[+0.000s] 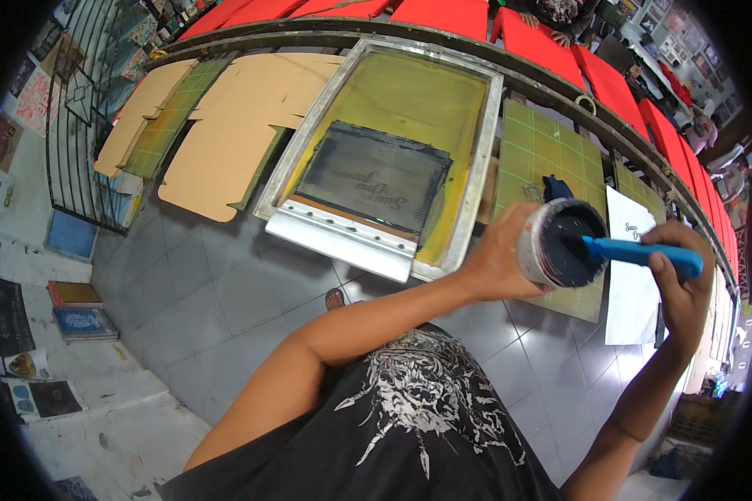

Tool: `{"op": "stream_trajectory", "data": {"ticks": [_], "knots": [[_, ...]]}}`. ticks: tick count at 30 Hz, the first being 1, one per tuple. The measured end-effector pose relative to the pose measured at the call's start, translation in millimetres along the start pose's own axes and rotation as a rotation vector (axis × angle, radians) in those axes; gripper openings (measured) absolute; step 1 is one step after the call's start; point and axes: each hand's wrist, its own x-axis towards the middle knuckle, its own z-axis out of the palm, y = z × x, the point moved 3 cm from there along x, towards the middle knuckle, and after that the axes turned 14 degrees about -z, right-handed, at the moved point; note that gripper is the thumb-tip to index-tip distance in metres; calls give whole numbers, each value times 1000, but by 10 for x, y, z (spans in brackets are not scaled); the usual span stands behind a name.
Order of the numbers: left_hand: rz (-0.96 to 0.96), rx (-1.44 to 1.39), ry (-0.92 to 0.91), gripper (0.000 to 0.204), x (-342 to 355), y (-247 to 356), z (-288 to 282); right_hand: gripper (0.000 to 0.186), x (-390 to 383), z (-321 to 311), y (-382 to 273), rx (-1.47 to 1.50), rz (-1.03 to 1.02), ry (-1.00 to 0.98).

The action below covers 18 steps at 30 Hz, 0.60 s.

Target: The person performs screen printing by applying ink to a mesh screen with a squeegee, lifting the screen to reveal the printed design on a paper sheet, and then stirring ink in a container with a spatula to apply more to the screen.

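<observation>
My left hand grips a white tub of dark ink, held at the right of the view over a green board. My right hand holds a blue-handled tool whose end is down in the ink. A framed mesh screen lies in the middle, with a dark stencil patch on it and a white-handled squeegee along its near edge. A white sheet with small black lettering lies at the right. A dark cloth is behind the tub.
Tan-covered pallets and green boards lie to the left. A rail runs behind, with red-covered boards beyond. A co-worker's hands show at the top. A wire rack stands at far left; tiled floor shows below.
</observation>
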Motion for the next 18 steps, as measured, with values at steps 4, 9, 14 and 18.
{"op": "stream_trajectory", "data": {"ticks": [4, 9, 14, 18], "knots": [[84, 54, 90, 97, 35, -247, -956, 23, 660, 613, -407, 113, 0, 31], [-37, 293, 144, 92, 147, -345, -2234, 21, 1532, 1246, -727, 170, -216, 22], [-78, 151, 145, 85, 350, -456, -3221, 20, 2318, 1965, -1109, -73, -371, -39], [-71, 174, 146, 84, 412, -675, -3604, 22, 2707, 2329, -826, 280, -52, -70]]}}
